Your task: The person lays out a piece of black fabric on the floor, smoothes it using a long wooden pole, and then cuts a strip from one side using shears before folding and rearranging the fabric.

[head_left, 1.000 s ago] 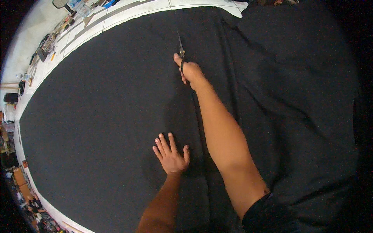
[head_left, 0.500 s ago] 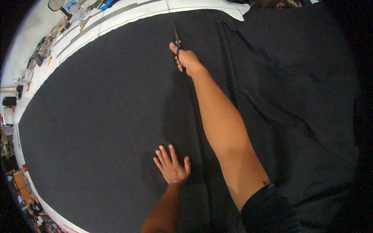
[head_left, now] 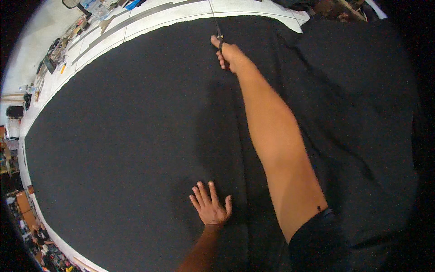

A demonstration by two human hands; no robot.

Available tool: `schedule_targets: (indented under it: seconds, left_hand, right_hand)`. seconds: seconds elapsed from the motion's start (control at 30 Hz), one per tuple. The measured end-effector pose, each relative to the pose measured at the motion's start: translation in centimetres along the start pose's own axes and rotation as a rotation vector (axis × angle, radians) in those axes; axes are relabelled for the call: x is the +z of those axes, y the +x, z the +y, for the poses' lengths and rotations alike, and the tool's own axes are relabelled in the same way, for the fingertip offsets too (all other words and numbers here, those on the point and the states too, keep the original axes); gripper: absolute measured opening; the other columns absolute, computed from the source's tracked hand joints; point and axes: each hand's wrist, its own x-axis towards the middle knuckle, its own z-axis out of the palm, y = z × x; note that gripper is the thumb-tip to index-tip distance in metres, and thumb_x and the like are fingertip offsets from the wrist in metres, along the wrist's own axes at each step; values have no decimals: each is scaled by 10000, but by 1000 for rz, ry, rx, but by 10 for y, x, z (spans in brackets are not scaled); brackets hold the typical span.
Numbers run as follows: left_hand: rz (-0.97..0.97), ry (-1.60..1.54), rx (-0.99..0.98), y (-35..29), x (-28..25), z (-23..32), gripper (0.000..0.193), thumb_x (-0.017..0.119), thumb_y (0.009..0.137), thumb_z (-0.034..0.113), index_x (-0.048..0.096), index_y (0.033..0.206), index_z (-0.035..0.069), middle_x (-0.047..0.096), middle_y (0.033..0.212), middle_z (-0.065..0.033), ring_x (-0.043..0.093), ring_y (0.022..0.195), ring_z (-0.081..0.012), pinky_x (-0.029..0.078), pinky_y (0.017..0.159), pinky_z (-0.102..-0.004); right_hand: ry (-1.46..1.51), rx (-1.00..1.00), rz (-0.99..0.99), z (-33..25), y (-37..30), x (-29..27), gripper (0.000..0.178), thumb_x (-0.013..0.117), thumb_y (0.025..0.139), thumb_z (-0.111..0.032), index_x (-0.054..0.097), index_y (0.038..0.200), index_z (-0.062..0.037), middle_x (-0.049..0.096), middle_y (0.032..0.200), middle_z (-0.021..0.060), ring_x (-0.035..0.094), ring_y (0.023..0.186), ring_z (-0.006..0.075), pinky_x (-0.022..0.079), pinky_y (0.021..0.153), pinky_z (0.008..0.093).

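Observation:
A wide sheet of black fabric (head_left: 127, 149) lies spread over a white tabletop. My right hand (head_left: 230, 53) is stretched far across it, closed around the handles of a pair of scissors (head_left: 219, 32). The scissors point away from me, with their tips at the fabric's far edge. How far the blades are apart is too small to tell. Nearer to me, my left hand (head_left: 211, 206) rests flat on the fabric with its fingers spread, holding nothing.
Beyond the fabric shows a strip of white tabletop (head_left: 154, 22) with a long grey strip (head_left: 122, 29) on it. A clear plastic bottle (head_left: 95, 8) and clutter stand at the far left. To the right the fabric is wrinkled in folds (head_left: 326, 77).
My right hand with the scissors has moved farther away, toward the fabric's far edge. My left hand stays flat on the fabric. The whole view has shifted slightly.

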Motion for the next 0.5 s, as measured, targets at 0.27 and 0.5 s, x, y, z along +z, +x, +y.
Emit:
schedule_targets:
  seconds: [0.27, 0.5]
  left_hand:
    - [-45, 8, -32, 2, -2, 4, 786, 590, 872, 460, 352, 1471, 10, 236, 1536, -319, 185, 1436, -505, 101, 1152, -628]
    - [-41, -2, -42, 1, -11, 11, 773, 598, 871, 453, 368, 1467, 18, 238, 1538, -310, 181, 1442, -491, 101, 1156, -623]
  right_hand:
    - [-122, -157, 35, 2, 45, -4, 485, 698, 880, -478, 560, 686, -56, 541, 602, 49, 476, 486, 159, 395, 455, 333]
    - [47, -301, 208, 12, 27, 0, 516, 669, 896, -500, 575, 723, -23, 558, 593, 78, 508, 458, 173, 402, 434, 344]
